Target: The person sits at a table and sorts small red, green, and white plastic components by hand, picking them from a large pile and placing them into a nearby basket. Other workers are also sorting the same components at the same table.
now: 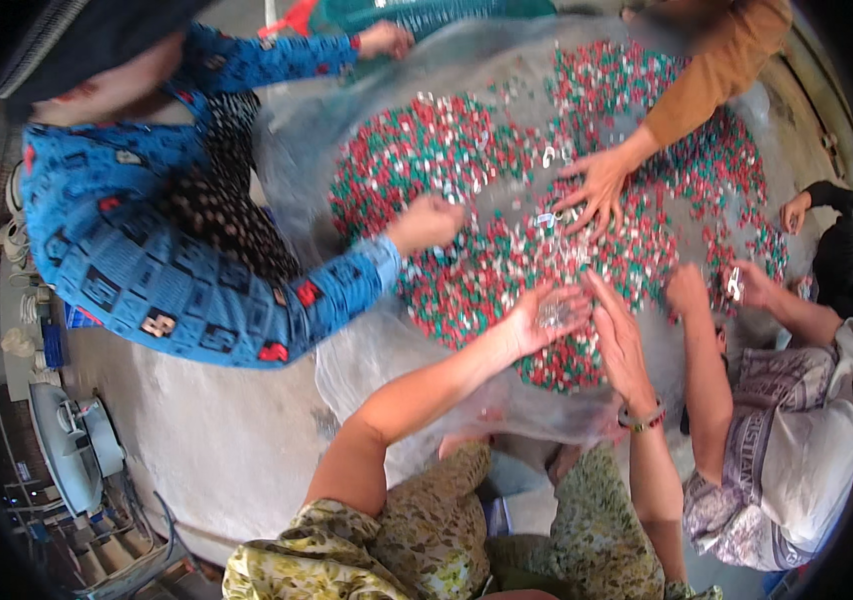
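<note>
Many small red, green and white pieces (437, 130) lie spread over a clear plastic sheet (347, 385) in front of me. My left hand (539, 325) is turned palm up over the near part of the pile. A little heap of clear, whitish pieces (555, 314) rests in its cupped palm; their exact kind is too small to tell. Beside it, my right hand (622, 345) stays open, its fingers long and nearly straight, the palm facing the left hand. Nothing shows in it. A bracelet (641, 416) circles the right wrist.
Around the sheet are other people: a blue patterned sleeve (347, 290) at left, a brown sleeve (697, 95) with a spread hand (602, 185) at the far side, and two hands at right, one near a white piece (735, 284). A fan (72, 440) stands at lower left.
</note>
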Motion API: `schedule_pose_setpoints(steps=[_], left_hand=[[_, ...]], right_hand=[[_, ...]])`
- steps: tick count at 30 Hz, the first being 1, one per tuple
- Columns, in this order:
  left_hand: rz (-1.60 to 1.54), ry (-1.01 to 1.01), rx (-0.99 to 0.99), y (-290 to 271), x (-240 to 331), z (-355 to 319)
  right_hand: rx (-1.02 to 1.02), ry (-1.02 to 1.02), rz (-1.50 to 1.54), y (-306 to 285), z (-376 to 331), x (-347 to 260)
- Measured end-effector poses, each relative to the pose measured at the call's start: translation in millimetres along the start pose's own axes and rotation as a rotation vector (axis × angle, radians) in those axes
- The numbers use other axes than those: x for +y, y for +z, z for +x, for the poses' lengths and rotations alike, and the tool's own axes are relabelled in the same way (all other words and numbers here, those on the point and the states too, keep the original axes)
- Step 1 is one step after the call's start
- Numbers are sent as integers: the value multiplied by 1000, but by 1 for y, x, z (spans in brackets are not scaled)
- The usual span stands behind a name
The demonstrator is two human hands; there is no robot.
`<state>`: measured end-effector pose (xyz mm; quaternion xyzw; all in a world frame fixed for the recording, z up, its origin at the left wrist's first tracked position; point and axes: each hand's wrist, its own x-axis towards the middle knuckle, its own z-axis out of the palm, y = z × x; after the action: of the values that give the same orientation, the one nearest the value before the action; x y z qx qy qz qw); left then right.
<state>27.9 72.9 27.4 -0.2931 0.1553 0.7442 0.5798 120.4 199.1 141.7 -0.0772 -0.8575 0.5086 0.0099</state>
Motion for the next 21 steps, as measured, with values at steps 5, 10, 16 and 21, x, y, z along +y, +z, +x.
schedule_pose_setpoints(steps=[5, 10, 16, 21], left_hand=[[26, 323, -417, 140, 135, 1], [-78, 753, -436, 262, 234, -56], [497, 468, -213, 132, 182, 5], [2281, 845, 368, 20, 130, 65]], right_hand=[[108, 105, 138, -18, 0, -3], [160, 117, 250, -20, -6, 5], [128, 135, 315, -20, -10, 30], [158, 124, 189, -13, -3, 36]])
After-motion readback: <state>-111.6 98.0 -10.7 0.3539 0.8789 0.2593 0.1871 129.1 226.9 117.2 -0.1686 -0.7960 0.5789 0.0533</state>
